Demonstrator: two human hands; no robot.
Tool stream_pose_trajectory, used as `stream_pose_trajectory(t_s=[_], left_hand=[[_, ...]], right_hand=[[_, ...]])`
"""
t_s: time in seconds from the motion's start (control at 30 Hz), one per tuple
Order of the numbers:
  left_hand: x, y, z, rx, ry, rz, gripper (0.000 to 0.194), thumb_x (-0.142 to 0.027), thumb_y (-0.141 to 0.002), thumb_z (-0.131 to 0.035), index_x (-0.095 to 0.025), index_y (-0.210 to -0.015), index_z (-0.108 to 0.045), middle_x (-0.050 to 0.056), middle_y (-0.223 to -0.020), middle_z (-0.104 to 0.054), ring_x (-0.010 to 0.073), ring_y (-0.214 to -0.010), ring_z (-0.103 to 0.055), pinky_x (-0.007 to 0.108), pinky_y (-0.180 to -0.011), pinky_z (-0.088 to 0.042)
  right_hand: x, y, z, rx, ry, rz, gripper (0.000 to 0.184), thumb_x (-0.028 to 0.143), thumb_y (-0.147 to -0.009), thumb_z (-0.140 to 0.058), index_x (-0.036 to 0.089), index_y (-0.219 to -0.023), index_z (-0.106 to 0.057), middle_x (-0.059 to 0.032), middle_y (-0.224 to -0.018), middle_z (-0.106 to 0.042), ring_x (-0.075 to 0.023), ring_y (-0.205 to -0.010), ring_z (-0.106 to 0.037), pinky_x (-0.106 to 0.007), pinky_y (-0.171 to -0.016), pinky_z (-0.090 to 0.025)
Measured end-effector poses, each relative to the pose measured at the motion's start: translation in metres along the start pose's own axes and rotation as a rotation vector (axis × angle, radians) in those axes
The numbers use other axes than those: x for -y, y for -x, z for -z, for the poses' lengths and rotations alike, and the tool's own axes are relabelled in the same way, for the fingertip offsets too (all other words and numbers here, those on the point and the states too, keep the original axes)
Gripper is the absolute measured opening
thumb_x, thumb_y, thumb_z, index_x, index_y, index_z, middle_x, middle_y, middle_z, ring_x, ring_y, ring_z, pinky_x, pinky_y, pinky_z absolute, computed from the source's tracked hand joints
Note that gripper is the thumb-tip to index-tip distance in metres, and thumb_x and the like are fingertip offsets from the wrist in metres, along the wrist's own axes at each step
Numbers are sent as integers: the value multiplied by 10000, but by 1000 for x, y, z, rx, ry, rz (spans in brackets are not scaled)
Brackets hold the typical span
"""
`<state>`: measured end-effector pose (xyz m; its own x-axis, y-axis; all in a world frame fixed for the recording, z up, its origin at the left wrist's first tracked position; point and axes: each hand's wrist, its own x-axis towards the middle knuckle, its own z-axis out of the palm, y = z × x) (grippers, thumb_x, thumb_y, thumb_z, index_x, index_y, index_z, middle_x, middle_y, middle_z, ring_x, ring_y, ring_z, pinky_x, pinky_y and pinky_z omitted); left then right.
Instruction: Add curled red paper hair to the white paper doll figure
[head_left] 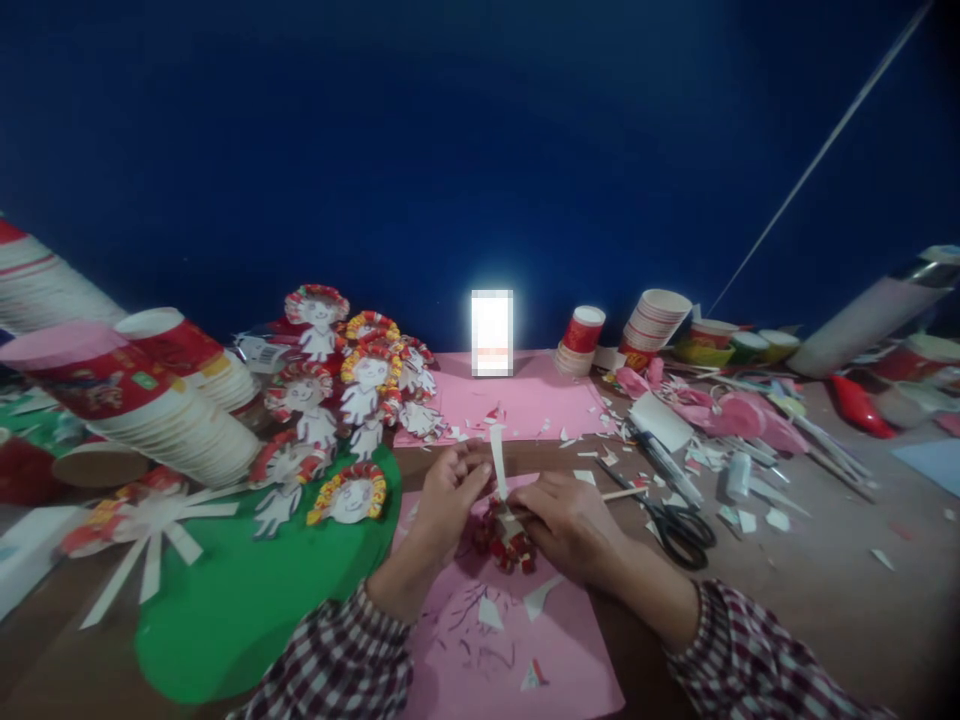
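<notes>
Above the pink sheet, a cut-up paper cup (510, 545) sits between my hands, its edge a cluster of red and pale rolled strips. One long white strip (499, 462) stands up from it, uncurled. My left hand (454, 490) closes on the cup's left side, thumb and fingers bent near the strip. With closed fingers my right hand (566, 510) grips the right side by the strip's base. A thin wooden stick (624, 493) pokes out beyond the right hand; whether the fingers hold it is hidden. The contact points of both hands are partly hidden.
Finished paper dolls with curled red and yellow hair (367, 385) stand at left by a green sheet (217, 600). Stacked paper cups (150, 400) lean at far left. Black-handled scissors (682, 535), a cutter knife (664, 465) and paper scraps lie right. A pink sheet (555, 660) lies below.
</notes>
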<state>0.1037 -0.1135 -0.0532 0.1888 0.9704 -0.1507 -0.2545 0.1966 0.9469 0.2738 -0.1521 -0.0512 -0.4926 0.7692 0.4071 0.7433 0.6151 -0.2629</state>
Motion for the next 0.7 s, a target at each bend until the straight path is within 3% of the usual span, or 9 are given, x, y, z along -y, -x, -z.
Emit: stream_pose_trajectory(t_s=[0.3,0.57,0.7], left_hand=[[-3,0,-1,34,-43,28,379,-242,-656,-712,-128,-979,-550,-25,-643,-578,79,-561,-515,185,-532,-395],[0,1,-2,12,-74,81,229,-282,-672,-676,-137,-824,-587,-33,-616,-554,71,-513,-493,183,-485,-386],[3,0,-1,8,-97,87,242,-326,-667,-695,-142,-784,-589,-34,-628,-554,77,-524,-518,190,-498,-407]], right_hand=[[-1,1,-2,22,-8,6,89,152,-829,-508,198,-853,-580,-10,-761,-625,-142,-694,-515,-253,-643,-351],[2,-1,1,146,-10,-4,140,131,-805,-525,203,-894,-607,-11,-741,-644,-142,-704,-566,-243,-640,-372],[3,-1,0,185,32,13,161,143,-795,-546,221,-919,-614,0,-741,-653,-139,-693,-576,-245,-634,-377]])
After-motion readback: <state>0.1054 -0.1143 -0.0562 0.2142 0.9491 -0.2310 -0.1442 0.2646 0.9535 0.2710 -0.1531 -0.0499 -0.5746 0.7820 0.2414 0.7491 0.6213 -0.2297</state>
